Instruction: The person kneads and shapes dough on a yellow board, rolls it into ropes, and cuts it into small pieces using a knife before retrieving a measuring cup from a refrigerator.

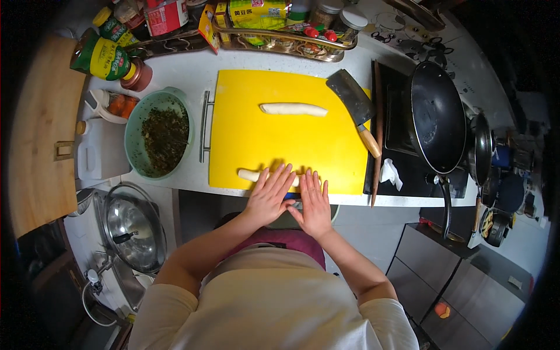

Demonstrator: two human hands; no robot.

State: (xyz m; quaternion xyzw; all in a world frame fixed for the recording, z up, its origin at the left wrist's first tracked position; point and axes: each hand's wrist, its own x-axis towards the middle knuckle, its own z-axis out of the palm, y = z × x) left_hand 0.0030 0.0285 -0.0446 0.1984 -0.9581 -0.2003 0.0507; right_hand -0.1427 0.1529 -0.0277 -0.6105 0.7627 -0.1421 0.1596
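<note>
Both my hands lie palm down on a roll of pale dough [248,175] near the front edge of a yellow cutting mat [245,140]. My left hand [271,191] covers the middle of the roll, fingers stretched out and slightly apart. My right hand [312,199] rests on its right part, its thumb close to my left thumb. The roll's left end shows past my left fingers. A second dough roll [294,109] lies farther back on the mat. A cleaver [352,98] with a wooden handle rests at the mat's right edge.
Left of the mat stand a green bowl [131,144] of dark chopped filling and a metal handle [204,127]. A thin wooden rolling pin [376,131] lies on the right, beside a wok [439,118] on the cooktop. Condiments fill a rack [284,33] at the back.
</note>
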